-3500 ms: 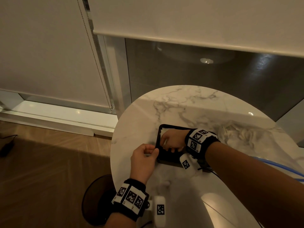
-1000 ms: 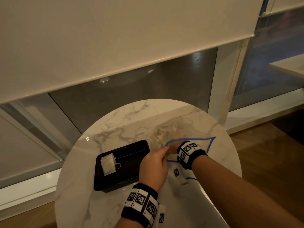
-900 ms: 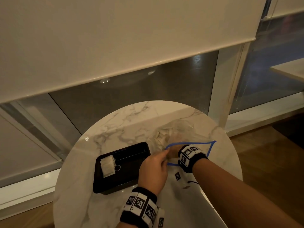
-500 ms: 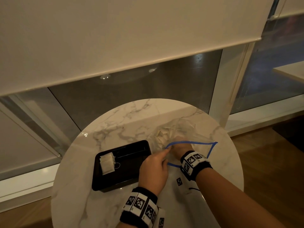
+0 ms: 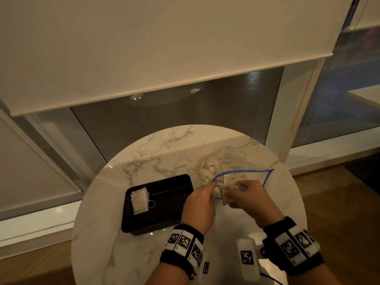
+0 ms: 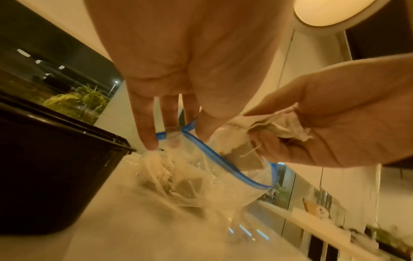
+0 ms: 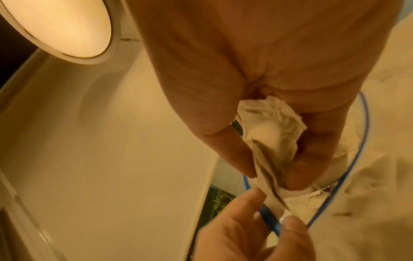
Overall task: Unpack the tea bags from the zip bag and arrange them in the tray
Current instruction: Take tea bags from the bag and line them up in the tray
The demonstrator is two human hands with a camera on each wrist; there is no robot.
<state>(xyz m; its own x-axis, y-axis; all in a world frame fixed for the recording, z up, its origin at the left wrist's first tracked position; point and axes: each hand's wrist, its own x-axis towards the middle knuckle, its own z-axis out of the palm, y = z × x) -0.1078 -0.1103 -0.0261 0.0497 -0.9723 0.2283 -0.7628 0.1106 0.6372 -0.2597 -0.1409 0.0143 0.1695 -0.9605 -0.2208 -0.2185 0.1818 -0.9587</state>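
Toward the right edge of the round white marble table (image 5: 144, 161), the right hand (image 5: 253, 200) is clutching a crumpled bunch of pale paper tea bags (image 5: 227, 192) at the blue-rimmed mouth of the clear plastic zip bag (image 5: 246, 171), fingers and thumb curling tightly round the bunch, as the right wrist view confirms (image 7: 270, 137). The left hand (image 5: 199, 204) is pinching the near-left corner of the bag's blue rim between thumb and fingertips (image 6: 147, 141), holding the mouth open. More tea bags are lying loose deeper in the bag (image 6: 178, 180). Near the table's left edge, the black rectangular plastic tray (image 5: 174, 217) is already carrying a small overlapping stack of tea bags (image 5: 139, 200) at its left end, strings trailing beside them. From here the likely trouble is that the strings and tags tangle, so lifting the bunch drags extra bags or the whole zip bag along; squeezing this hard could also crease or tear the thin paper, and a bag might slip out onto the marble. How many bags the right hand is gripping is hard to make out, the bag's far end is blurring into the marble pattern, and dim warm light is hiding fine detail.
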